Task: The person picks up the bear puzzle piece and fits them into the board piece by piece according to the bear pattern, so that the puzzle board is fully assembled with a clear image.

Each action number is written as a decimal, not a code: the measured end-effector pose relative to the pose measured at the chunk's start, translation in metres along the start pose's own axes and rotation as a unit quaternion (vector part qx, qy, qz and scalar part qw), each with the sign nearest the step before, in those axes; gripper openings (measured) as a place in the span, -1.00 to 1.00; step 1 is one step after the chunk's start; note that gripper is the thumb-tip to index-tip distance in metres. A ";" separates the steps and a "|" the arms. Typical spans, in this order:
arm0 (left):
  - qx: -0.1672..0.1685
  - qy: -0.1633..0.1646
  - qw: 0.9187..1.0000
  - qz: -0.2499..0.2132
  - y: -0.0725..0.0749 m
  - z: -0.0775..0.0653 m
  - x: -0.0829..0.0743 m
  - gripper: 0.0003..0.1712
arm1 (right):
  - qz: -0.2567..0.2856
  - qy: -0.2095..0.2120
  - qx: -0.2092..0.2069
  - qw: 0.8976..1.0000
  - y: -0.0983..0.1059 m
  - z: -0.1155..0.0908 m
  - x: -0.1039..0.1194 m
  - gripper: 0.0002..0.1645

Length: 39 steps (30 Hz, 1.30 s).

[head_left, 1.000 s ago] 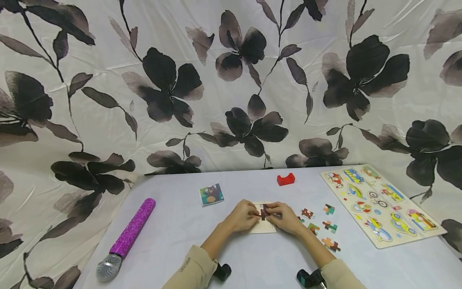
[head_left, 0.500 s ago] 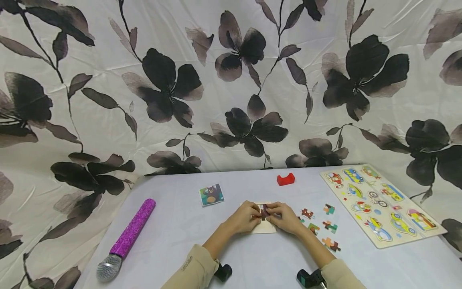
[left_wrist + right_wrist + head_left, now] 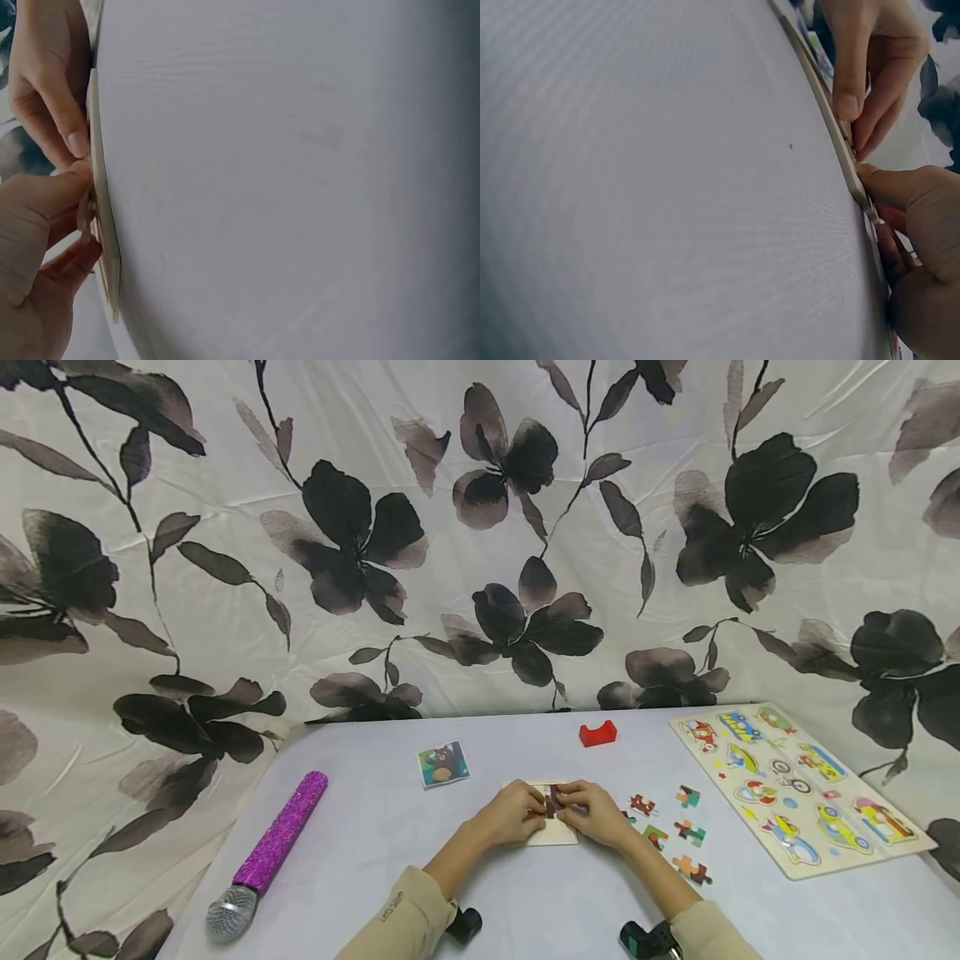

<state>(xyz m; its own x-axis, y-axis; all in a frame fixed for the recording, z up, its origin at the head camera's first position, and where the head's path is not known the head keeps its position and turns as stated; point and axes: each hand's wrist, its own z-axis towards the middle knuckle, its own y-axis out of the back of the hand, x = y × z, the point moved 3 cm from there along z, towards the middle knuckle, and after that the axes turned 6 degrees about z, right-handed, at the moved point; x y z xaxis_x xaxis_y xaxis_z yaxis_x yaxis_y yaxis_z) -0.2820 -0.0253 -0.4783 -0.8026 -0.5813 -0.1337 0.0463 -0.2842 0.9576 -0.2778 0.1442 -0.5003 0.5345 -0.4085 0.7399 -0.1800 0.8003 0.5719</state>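
A small pale wooden puzzle board lies on the table between the two hands. My left hand is over its left part, thumb and fingers pinching a thin puzzle piece, seen nearly edge-on in the left wrist view. From the right, my right hand holds a dark brown puzzle piece at the board with thumb and fingertips. The fingertips of both hands nearly meet there. In the right wrist view the right thumb lies right at the board's edge. The fingers hide much of both pieces.
Several loose puzzle pieces lie right of the right hand. Beyond them is a large vehicle puzzle board. A bear picture card and a red notched block lie farther back. A pink glitter microphone lies at left.
The left hand shifts very slightly right and nearer over the board. The right hand keeps its place on the brown piece. The whole head view drifts a little.
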 end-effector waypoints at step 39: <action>0.009 0.015 0.992 0.126 0.003 -0.003 -0.021 -0.89 | -0.019 0.012 -0.011 1.000 -0.001 -0.001 -0.001 -0.68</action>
<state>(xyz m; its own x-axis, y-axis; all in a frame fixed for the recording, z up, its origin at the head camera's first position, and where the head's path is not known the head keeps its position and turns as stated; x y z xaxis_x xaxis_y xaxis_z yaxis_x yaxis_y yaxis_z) -0.2631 -0.0161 -0.4733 -0.7481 -0.6554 0.1036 0.2327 -0.1129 0.9660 -0.2778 0.1441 -0.5021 0.5595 -0.4286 0.7094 -0.1410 0.7942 0.5910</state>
